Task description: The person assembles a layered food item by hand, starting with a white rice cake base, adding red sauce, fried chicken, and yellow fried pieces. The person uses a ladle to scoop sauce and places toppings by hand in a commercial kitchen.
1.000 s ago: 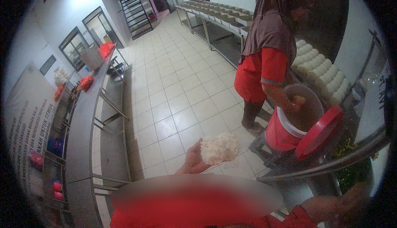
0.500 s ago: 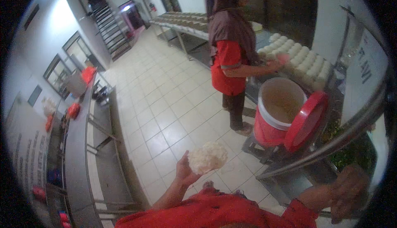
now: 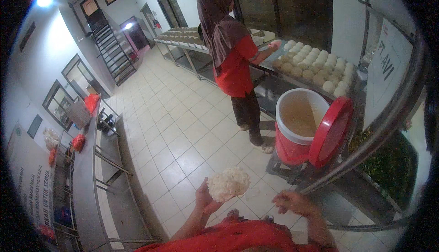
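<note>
My left hand (image 3: pixel 206 200) is closed round the edge of a pale, lumpy, crumbly-looking round clump (image 3: pixel 228 184), held up in front of my body. Its fingers are mostly behind the clump, and what the clump is made of I cannot tell. To the right and slightly lower, apart from it, hovers my right hand (image 3: pixel 295 202). Its fingers are loosely bent and a little apart, with nothing visible in them. Beyond that hand stands a red bucket (image 3: pixel 289 148) with a white inside and tan contents, a red lid (image 3: pixel 333 132) tilted against its side.
A co-worker (image 3: pixel 231 64) in red stands at a table on the right, a small pink thing in hand. Rows of white and tan round pieces (image 3: pixel 315 64) cover that table. A curved metal rail (image 3: pixel 366 156) runs at my right. A long metal table (image 3: pixel 87 174) lines the left.
My right hand has swung from the far lower right in toward the middle. The clump stays in my left hand. The co-worker has turned farther toward the table, arm drawn away from the bucket.
</note>
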